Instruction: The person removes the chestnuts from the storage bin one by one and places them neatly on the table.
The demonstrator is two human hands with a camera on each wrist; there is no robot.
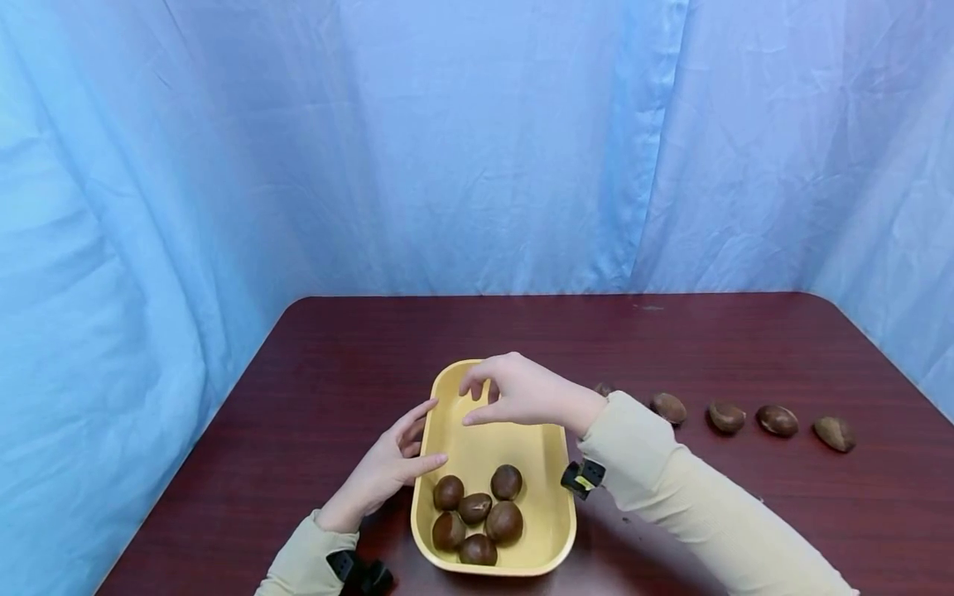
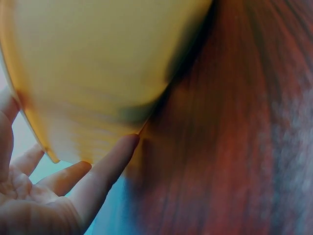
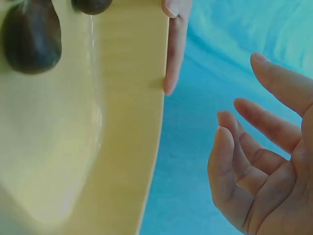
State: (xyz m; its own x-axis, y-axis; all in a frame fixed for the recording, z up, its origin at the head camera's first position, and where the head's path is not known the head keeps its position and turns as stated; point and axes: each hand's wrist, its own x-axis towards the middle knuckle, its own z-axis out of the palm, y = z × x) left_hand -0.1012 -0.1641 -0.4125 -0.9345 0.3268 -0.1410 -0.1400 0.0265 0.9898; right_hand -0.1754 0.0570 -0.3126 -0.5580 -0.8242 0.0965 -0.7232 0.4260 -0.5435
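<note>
Several brown chestnuts (image 1: 503, 522) lie in the near half of a yellow rectangular tray (image 1: 555, 497). My left hand (image 1: 387, 463) rests at the tray's left side, its fingers extended along the outer wall and its thumb across the rim. In the left wrist view, that hand's thumb (image 2: 110, 166) meets the tray's edge. Over the tray's far half hovers my right hand (image 1: 522, 393), fingers loosely bent and thumb apart from them. Seen from the right wrist, its palm and fingers (image 3: 222, 166) hold nothing, and a chestnut (image 3: 32, 36) shows inside the tray.
To the right, a row of more chestnuts (image 1: 778, 420) lies on the dark red wooden table (image 1: 358, 348); the leftmost is partly hidden behind my right sleeve. Pale blue curtains (image 1: 477, 149) hang around the table's far and side edges.
</note>
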